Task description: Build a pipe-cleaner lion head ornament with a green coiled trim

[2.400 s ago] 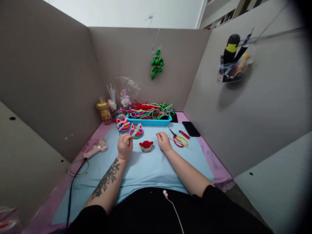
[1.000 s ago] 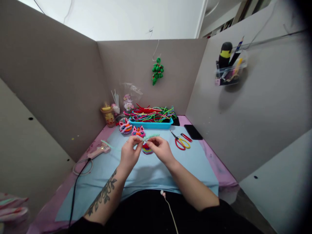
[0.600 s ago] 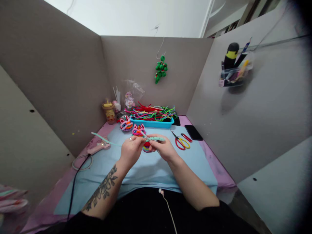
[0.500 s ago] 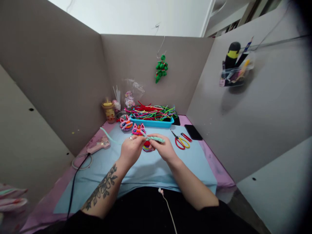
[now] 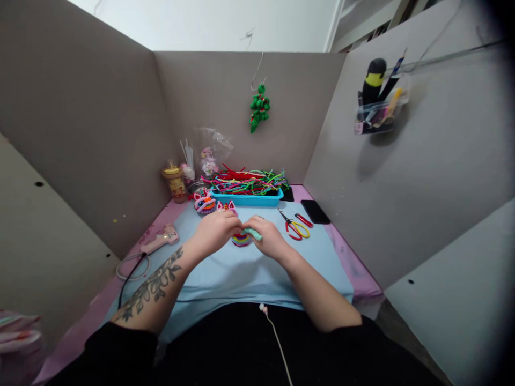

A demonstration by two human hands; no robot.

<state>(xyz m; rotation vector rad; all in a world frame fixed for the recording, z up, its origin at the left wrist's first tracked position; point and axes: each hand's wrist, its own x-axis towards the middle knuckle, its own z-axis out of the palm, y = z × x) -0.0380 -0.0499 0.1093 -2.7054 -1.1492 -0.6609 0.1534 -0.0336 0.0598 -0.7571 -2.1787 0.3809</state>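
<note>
A mint-green twisted pipe cleaner piece (image 5: 253, 234) lies between my two hands, over the blue cloth (image 5: 241, 273). My right hand (image 5: 267, 238) is closed on its thick coiled part. My left hand (image 5: 217, 230) is closed at the piece's left end, fingertips pressed together beside those of the right. Just beneath my fingers shows a rainbow-striped piece (image 5: 241, 240), partly covered. Behind my left hand are the pink ears of a colourful figure (image 5: 226, 206), mostly hidden. Another such figure (image 5: 204, 202) sits to its left.
A blue tray (image 5: 247, 200) of pipe cleaners stands at the back. Pliers (image 5: 293, 228), a red cutter (image 5: 303, 220) and a black phone (image 5: 315, 212) lie right. A pink glue gun (image 5: 161, 239) with its cable lies left, near a lidded cup (image 5: 176, 184).
My left hand has turned over the work, its back now upward. The long mint strand that trailed left is no longer visible. The view has shifted slightly.
</note>
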